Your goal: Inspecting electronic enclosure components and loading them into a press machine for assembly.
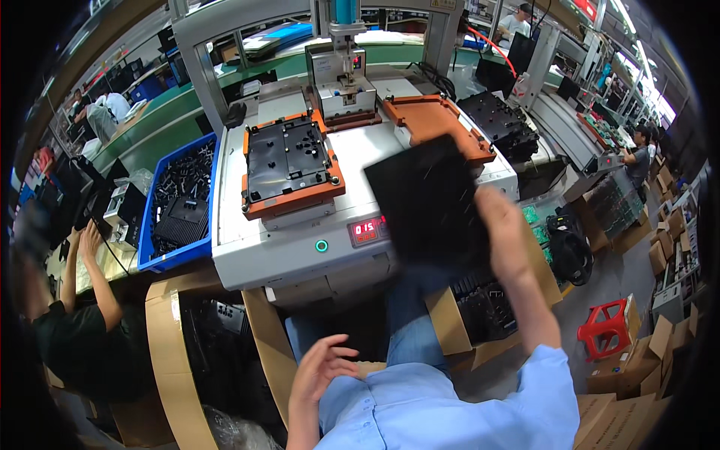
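Observation:
My right hand (501,229) grips a flat black plastic panel (427,202) by its right edge. The panel is held up over the front of the machine, slightly blurred, and partly covers the right orange fixture (431,120), whose bare orange surface shows. My left hand (326,367) hovers low before my blue shirt, fingers apart, holding nothing. In the left orange fixture (337,184) lies another black panel (289,157) with small studs and clips facing up. Both fixtures rest on the white bench machine (277,259), on either side of the press head (343,82).
A blue bin (150,251) of small black parts stands left of the machine. Cardboard boxes (166,330) (450,330) with black parts flank my legs. Stacked black panels (499,124) sit at the right. A co-worker (94,330) works at the left; a red stool (604,330) stands right.

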A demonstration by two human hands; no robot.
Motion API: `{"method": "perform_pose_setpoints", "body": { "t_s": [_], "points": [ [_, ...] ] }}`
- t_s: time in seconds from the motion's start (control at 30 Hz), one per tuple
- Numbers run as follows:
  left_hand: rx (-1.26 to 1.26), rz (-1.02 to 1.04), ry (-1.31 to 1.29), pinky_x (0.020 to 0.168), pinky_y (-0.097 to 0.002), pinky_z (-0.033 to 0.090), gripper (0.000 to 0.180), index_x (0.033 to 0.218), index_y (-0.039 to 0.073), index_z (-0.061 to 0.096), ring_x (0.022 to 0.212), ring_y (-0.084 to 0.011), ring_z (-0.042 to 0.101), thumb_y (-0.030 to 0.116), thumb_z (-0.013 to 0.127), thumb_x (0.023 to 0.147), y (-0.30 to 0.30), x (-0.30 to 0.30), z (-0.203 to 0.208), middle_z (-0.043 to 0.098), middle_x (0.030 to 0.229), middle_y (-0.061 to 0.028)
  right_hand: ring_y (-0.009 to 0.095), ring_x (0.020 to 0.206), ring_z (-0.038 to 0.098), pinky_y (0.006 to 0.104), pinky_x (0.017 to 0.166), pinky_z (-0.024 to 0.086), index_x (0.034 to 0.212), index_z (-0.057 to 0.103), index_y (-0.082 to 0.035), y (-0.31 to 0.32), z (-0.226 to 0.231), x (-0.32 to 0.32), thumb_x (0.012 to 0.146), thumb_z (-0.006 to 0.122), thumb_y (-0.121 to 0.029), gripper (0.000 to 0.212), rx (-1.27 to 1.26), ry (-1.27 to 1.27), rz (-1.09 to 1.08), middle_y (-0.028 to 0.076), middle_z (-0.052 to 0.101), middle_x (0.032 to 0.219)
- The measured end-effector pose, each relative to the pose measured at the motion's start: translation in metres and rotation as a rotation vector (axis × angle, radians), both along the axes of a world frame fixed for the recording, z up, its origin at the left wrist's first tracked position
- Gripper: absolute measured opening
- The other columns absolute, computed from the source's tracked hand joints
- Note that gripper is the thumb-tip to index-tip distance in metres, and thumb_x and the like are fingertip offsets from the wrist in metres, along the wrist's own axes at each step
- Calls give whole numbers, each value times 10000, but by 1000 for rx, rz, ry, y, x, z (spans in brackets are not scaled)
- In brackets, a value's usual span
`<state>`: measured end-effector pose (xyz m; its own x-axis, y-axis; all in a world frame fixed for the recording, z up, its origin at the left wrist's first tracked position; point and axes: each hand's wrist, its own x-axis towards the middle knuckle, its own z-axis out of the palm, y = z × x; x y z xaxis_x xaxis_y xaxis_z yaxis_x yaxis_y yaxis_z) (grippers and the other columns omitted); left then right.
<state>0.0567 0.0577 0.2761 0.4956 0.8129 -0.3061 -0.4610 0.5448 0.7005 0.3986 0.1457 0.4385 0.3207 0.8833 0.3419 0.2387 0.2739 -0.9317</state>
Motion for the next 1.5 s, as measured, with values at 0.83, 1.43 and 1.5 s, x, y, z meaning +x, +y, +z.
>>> {"method": "perform_pose_setpoints", "body": {
  "t_s": [0.83,1.43,1.5],
  "points": [
    [466,641,1445,952,-392,418,430,1286,44,489,1146,-345,511,74,580,867,-10,-74,-69,507,1254,-166,152,562,530,328,529,417,807,678,38,240,20,155,810,712,-317,357,-503,-107,-125,73,641,727],
    [488,615,1549,910,-400,438,384,1230,59,533,1124,-347,523,103,594,853,-10,-76,-75,517,1238,-153,347,1004,625,451,845,486,982,645,-64,257,35,123,819,664,-378,354,-359,-911,-376,187,670,1011],
    [491,612,1598,895,-408,443,387,1222,60,538,1112,-358,526,109,607,844,-10,-73,-75,516,1231,-158,370,983,628,460,832,487,991,631,-41,266,32,112,854,609,-443,425,-327,-1045,-423,203,668,985]
  ]
}}
